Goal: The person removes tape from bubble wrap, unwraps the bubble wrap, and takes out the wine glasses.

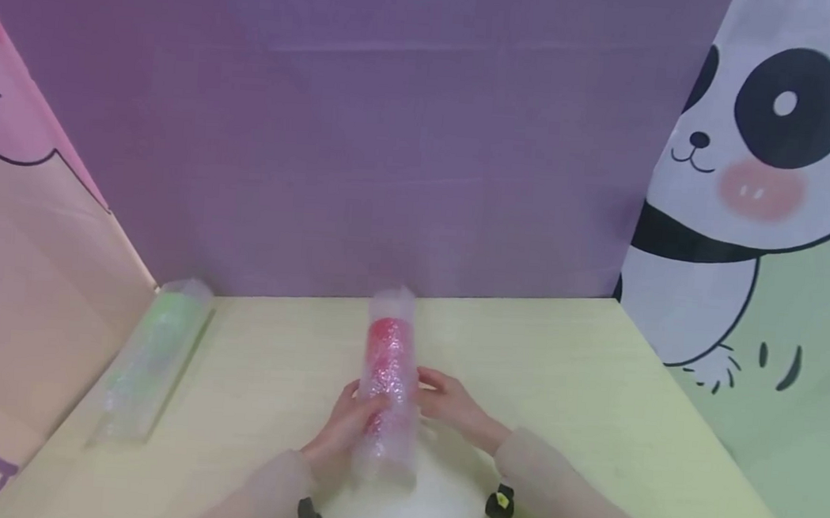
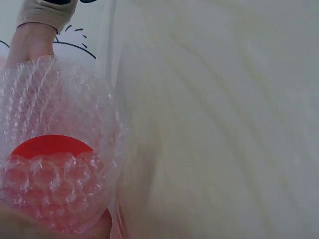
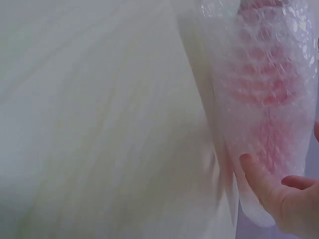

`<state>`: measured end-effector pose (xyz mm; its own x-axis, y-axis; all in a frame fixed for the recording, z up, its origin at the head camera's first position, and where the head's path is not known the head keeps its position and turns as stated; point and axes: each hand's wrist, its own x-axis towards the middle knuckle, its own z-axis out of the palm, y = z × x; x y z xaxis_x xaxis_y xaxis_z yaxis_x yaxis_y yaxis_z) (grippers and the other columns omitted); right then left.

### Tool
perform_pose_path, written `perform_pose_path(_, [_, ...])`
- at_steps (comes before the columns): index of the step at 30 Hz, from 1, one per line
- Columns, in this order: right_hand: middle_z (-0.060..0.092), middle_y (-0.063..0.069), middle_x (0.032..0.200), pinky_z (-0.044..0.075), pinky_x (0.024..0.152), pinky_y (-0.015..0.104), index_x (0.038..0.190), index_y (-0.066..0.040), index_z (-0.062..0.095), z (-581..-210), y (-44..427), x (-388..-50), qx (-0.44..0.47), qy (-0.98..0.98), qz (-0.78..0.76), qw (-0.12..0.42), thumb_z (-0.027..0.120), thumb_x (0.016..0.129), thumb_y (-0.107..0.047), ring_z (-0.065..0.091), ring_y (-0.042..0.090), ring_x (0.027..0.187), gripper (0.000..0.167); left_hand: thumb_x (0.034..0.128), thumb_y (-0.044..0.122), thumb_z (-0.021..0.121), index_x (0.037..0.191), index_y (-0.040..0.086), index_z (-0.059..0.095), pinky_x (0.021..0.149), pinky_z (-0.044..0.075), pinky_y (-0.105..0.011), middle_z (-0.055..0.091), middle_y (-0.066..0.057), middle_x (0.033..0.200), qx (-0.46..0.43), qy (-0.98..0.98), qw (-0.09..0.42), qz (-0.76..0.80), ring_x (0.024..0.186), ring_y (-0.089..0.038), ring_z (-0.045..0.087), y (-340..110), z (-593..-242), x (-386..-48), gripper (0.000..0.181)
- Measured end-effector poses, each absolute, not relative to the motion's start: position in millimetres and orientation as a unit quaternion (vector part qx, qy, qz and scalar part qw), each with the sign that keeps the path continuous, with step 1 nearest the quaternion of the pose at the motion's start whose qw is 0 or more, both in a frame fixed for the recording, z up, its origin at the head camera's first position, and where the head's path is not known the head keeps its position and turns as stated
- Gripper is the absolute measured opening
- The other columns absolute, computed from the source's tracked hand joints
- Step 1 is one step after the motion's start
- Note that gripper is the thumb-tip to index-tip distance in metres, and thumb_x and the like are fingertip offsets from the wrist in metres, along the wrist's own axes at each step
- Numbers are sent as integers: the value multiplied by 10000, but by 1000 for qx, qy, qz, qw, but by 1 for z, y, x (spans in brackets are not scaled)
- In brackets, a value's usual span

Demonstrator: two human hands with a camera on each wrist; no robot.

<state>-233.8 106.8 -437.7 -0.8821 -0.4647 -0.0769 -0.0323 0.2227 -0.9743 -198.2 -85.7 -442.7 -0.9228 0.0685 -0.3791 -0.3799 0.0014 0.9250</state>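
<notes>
A red cylindrical object in bubble wrap (image 1: 389, 360) stands or lies on the table ahead of me, its clear wrap extending past the red at both ends. My left hand (image 1: 349, 423) grips its near left side, the thumb lying across the wrap. On the opposite side my right hand (image 1: 457, 408) touches the wrap with fairly straight fingers. In the left wrist view, the wrap's open end (image 2: 60, 104) shows a round red end inside. The right wrist view shows a fingertip (image 3: 246, 159) against the wrap; the far fingers are partly out of frame.
Another bubble-wrapped roll, pale green (image 1: 155, 354), lies at the table's left edge. The pale wooden table (image 1: 556, 394) meets a purple backdrop (image 1: 392, 170) behind, with printed panels on the left and right, the right one showing a panda (image 1: 717, 222).
</notes>
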Motion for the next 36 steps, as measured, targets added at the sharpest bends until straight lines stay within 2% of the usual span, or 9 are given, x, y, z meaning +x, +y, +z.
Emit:
perform_pose_path(4, [527,219,1281,508,902,385,1390,-6,342,-443,114,-233,-185,747,-615,174,608,872,-231,581,293,1097,624,782,388,651,1450,103,96,1002,392,-457,336,-171,1400,-99,682,155,708,1157,-288,466,-75,-443,-197,915])
perform_pose_path(9, [537,212,1272,519,883,358,1389,-24,353,-446,126,-234,-186,742,-619,175,622,862,-214,604,257,1061,622,792,345,639,1441,71,110,981,409,-422,355,-167,1377,-81,682,147,712,1118,-263,484,-63,-443,-196,881])
perform_pose_path(18, [517,159,1315,498,916,391,1394,-79,368,-447,151,-231,-170,756,-607,174,605,876,-246,592,249,1082,593,804,343,632,1437,46,124,977,418,-436,333,-155,1394,-49,688,156,707,1129,-267,476,-42,-443,-196,864])
perform_pose_path(25, [532,170,1296,485,930,421,1395,-53,359,-444,157,-225,-162,771,-592,170,610,869,-281,581,271,1099,626,814,302,618,1425,31,146,972,424,-461,310,-164,1398,-34,683,160,712,1146,-295,461,-34,-441,-192,817])
perform_pose_path(29, [528,169,1302,447,970,463,1403,-55,338,-444,159,-225,-156,773,-591,170,612,867,-280,550,293,1147,643,831,319,608,1443,50,102,994,410,-478,284,-174,1426,-34,669,168,723,1183,-332,446,-34,-440,-191,839])
perform_pose_path(32, [482,205,1337,427,988,478,1412,-29,304,-444,158,-225,-157,770,-596,167,610,871,-263,532,317,1167,664,843,369,597,1462,52,22,1051,322,-542,185,-222,1479,-34,694,160,701,1283,-411,327,-38,-438,-188,902])
perform_pose_path(36, [425,271,1355,433,986,465,1414,39,242,-442,156,-224,-159,757,-611,169,598,881,-230,528,347,1164,695,846,428,588,1474,88,-14,1072,166,-631,48,-224,1521,-6,752,138,644,1363,-448,118,-53,-438,-194,935])
